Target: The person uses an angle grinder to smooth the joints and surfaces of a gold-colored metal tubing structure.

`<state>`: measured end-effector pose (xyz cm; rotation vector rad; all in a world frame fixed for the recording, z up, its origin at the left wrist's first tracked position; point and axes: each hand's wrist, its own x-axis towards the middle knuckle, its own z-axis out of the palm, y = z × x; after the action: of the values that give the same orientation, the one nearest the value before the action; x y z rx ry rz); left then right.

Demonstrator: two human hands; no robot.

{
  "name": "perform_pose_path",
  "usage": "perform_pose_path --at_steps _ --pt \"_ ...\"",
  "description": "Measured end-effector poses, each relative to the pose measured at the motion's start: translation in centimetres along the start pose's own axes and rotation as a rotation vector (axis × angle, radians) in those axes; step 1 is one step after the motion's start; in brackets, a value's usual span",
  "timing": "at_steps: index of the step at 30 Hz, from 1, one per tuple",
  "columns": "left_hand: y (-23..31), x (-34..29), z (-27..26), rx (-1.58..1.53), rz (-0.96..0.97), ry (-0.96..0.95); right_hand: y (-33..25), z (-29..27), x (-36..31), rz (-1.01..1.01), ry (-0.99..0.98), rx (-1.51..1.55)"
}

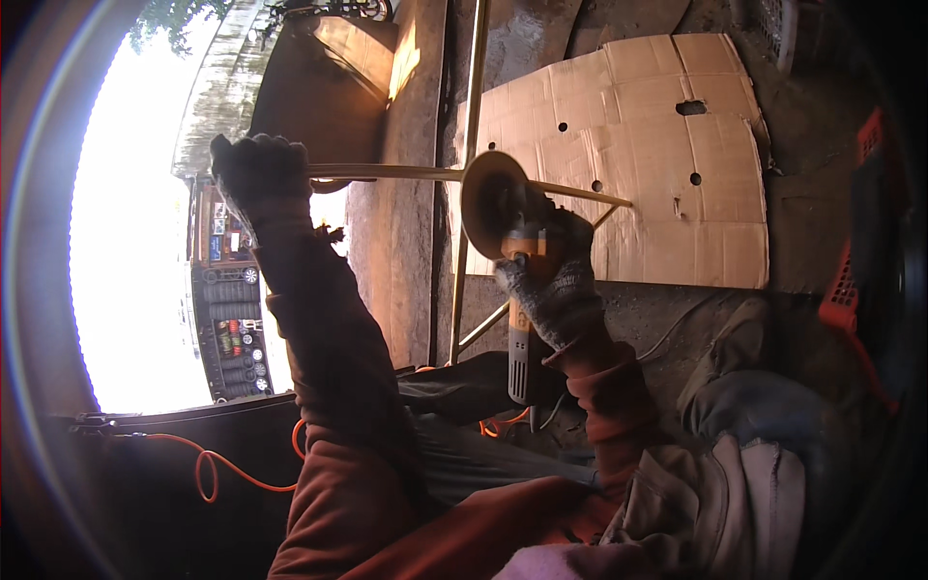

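Observation:
My left hand (259,184), in a dark work glove, is closed around the left end of a thin brass-coloured metal frame (406,172). My right hand (561,275), in a grey glove, grips an angle grinder (520,358) with an orange-and-grey body, held upright. Its round disc (481,198) overlaps the spot where the frame's crossbar meets a long upright tube; whether it touches the metal I cannot tell. No sparks show. From behind the disc the bar runs on to the right, with a slanted brace near its end.
Flattened cardboard (677,184) with several holes lies on the floor beyond the frame. An orange cord (208,464) loops at lower left. Red perforated plastic (841,290) stands at right. Clothed legs (754,406) are close by at lower right. Bright daylight enters at left.

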<state>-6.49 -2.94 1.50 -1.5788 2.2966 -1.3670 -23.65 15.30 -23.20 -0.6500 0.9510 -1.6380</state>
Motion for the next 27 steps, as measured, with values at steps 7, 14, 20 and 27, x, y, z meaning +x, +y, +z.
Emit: perform_pose_path --at_steps 7,14,20,27 --pt "-0.6 0.2 2.2 -1.792 -0.308 -0.004 -1.1 1.0 -0.9 -0.383 -0.042 -0.37" --pt "-1.0 1.5 1.8 -2.094 -0.381 -0.014 1.9 -1.7 0.2 0.048 0.142 0.071" --pt "-3.2 4.1 4.6 -2.481 -0.132 -0.504 -0.6 -0.1 -0.1 -0.442 0.087 -0.508" --pt "-3.9 4.8 3.6 -2.347 -0.282 -0.395 -0.5 0.7 -2.2 -0.145 -0.131 -0.359"
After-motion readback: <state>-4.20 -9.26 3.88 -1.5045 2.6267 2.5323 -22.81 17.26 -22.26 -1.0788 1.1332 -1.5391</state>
